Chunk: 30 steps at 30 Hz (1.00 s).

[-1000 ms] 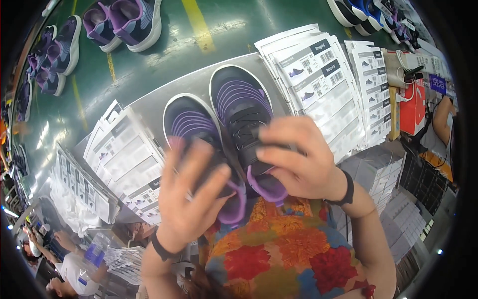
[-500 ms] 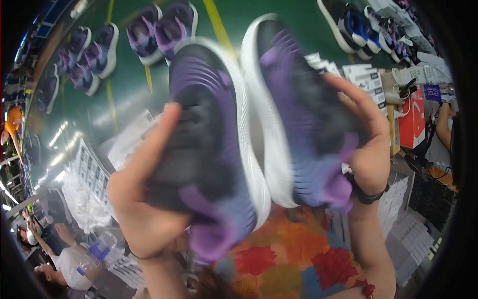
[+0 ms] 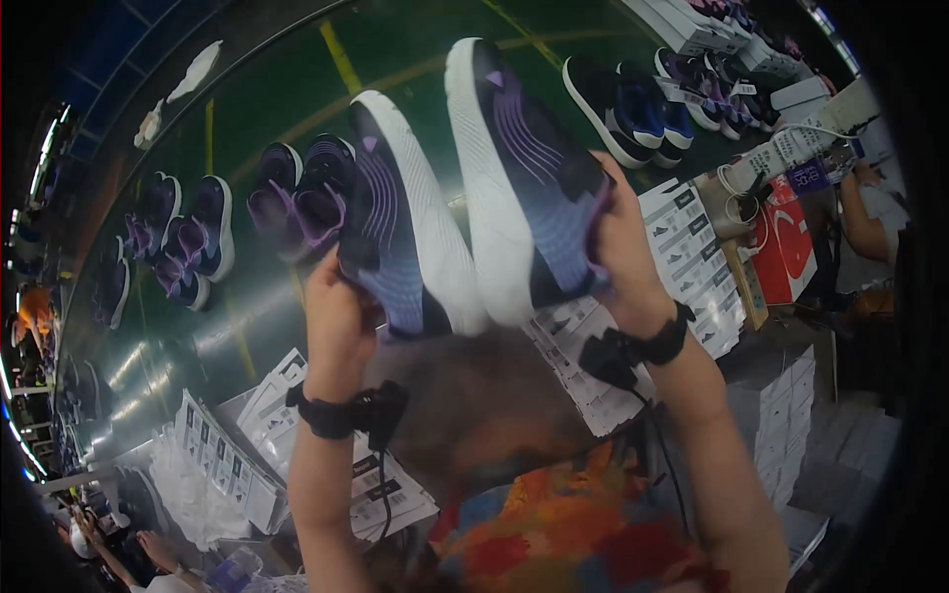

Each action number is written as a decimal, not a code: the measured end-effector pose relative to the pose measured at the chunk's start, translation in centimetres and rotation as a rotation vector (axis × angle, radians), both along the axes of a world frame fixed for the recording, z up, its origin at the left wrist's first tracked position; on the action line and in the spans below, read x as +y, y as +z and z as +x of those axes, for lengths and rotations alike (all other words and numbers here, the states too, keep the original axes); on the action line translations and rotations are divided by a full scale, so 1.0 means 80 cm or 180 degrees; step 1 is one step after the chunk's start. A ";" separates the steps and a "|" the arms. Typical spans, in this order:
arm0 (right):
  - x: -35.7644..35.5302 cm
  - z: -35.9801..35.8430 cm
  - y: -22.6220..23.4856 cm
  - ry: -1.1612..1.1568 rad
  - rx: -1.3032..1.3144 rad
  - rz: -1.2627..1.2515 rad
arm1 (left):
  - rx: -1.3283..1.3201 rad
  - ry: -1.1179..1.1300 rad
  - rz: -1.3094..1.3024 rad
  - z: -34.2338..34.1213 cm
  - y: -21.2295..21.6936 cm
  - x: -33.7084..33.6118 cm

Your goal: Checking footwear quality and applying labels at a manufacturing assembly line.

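Sneakers (image 3: 516,183) dark, fading lavender-blue, white soles (image 3: 486,222) inward; left grip (image 3: 336,308) holding one, right grip (image 3: 627,247) other.

White sheets (image 3: 692,267) at my 3 o'clock and papers (image 3: 232,465) at 8 have printed labels. A red box (image 3: 779,272) at 3 has a curvy white mark; a purple tag (image 3: 809,178) at 2, pale writing. The words are too tiny to read.

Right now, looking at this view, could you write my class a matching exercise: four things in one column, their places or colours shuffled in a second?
Column one:
1. left shoe
2. right shoe
3. wristbands
4. box at the right edge of the table

Column two:
a. mostly red
b. in the right hand
c. around the wrists
d. in the left hand

Pairs: 1-d, 2-b, 3-c, 4-a
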State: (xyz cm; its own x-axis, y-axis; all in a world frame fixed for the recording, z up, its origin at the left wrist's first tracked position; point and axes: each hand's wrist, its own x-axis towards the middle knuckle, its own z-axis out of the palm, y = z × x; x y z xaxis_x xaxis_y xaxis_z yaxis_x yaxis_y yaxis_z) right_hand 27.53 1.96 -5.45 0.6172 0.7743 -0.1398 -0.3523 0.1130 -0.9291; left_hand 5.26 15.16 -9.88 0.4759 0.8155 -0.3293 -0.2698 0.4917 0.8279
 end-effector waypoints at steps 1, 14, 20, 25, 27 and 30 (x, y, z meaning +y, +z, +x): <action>0.022 0.023 -0.012 -0.0259 -0.0530 -0.0006 | 0.0617 -0.0312 0.0758 0.022 0.003 0.033; -0.129 -0.049 -0.078 0.0348 -0.5299 -0.1453 | 0.1784 -0.1878 0.4592 0.078 0.002 -0.096; -0.119 -0.041 -0.061 0.0675 -0.4418 -0.1952 | 0.1973 -0.2107 0.4663 0.075 -0.024 -0.111; -0.181 0.071 -0.045 -0.3019 -0.1044 -0.0023 | 0.2347 -0.2380 0.4787 0.078 -0.005 -0.111; -0.183 0.048 -0.027 -0.3402 -0.2190 -0.0173 | 0.1764 -0.2485 0.4699 0.078 0.012 -0.109; -0.155 -0.041 0.015 0.0066 -0.4840 -0.0619 | 0.0375 -0.2820 0.3009 0.057 0.032 -0.110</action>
